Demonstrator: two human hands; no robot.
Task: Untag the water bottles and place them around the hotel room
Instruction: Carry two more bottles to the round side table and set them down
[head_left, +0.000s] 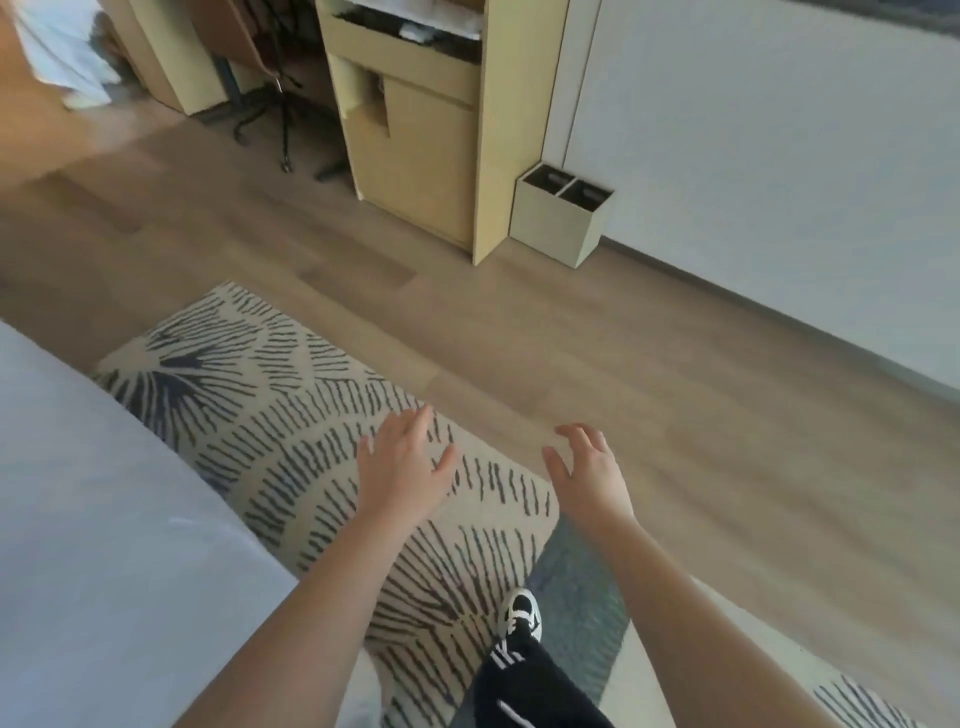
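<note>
No water bottle is in view. My left hand (402, 462) is stretched out in front of me over the patterned rug, fingers straight and spread, holding nothing. My right hand (587, 467) is beside it, about a hand's width to the right, with fingers loosely curled and nothing in them. Both forearms reach forward from the bottom of the frame. My foot in a black and white shoe (521, 616) stands on the rug below the hands.
A bed with grey-white sheets (93, 519) fills the left. The cream rug with dark strokes (291, 415) lies on a wooden floor. A light wooden cabinet (421, 145) stands ahead, a two-compartment bin (561, 218) beside it against the white wall. A chair base (270, 114) is at the far left.
</note>
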